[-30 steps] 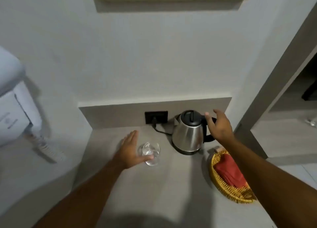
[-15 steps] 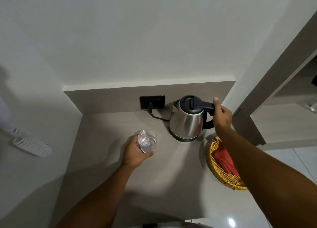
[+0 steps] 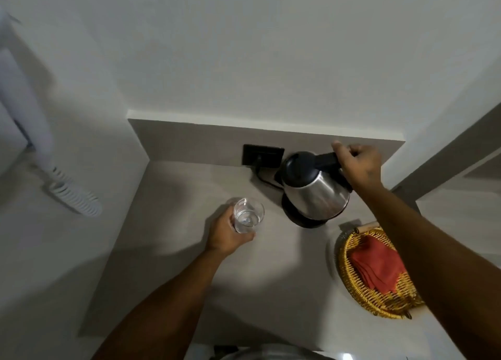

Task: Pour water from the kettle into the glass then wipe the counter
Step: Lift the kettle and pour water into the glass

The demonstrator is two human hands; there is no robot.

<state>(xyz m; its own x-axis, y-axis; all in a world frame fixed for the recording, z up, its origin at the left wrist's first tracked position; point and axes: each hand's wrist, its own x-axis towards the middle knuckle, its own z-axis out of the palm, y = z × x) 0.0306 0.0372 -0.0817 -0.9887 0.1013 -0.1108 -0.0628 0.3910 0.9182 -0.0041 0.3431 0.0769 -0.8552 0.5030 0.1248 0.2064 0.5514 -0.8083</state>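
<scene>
Grey desk point(image 3: 162, 278) in a wall corner, black socket point(image 3: 263, 155) on the backsplash. Change since a second ago: right hand point(image 3: 359, 167) went from reaching with spread fingers to a closed fist round the black handle, and the kettle point(image 3: 314, 191) now leaned toward the left, seemingly coming off its black base point(image 3: 301, 218). Left hand point(image 3: 226, 235) went from flat beside the glass point(image 3: 248, 216) to wrapped round it, thumb in front. Glass stood on the desk just left of the kettle, a little water seemed to be in it already. Judgement: grasp phase done, lift and pour next; nothing poured yet. Right arm came in from lower right, wrist bent over the handle top. Left arm stretched straight from below, fingers curled behind the glass. Red cloth point(image 3: 378, 267) lay in the wicker basket point(image 3: 349, 283) at right, untouched, wiping not started.
</scene>
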